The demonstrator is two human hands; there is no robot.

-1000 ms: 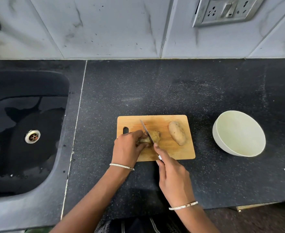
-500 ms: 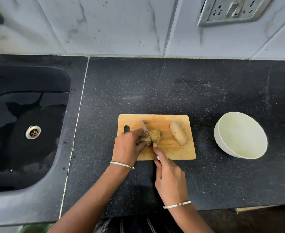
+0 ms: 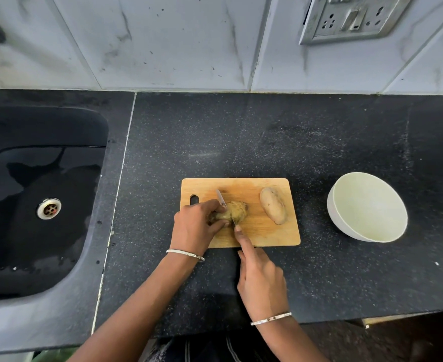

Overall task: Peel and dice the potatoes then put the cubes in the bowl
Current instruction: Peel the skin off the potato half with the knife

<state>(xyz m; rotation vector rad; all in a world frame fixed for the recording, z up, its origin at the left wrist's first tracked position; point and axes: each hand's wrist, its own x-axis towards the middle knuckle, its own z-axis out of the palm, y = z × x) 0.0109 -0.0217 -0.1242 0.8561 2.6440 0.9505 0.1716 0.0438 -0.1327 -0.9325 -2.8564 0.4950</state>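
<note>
A small wooden cutting board [image 3: 267, 236] lies on the black counter. On it, my left hand [image 3: 194, 228] grips the left end of a brownish potato [image 3: 237, 211]. My right hand [image 3: 261, 278] holds a knife [image 3: 221, 198], index finger stretched along its spine; the blade lies across the potato, its tip pointing away from me. A second, unpeeled potato [image 3: 273, 205] rests on the board's right side. The white bowl [image 3: 369, 207] stands empty to the right of the board.
A black sink [image 3: 40, 205] with a metal drain fills the left side. The tiled wall with a socket plate [image 3: 351, 19] runs along the back. The counter's front edge is just below my wrists.
My right hand has drawn back toward me a little, pulling the knife through the potato. My left hand keeps its hold in the same place.
</note>
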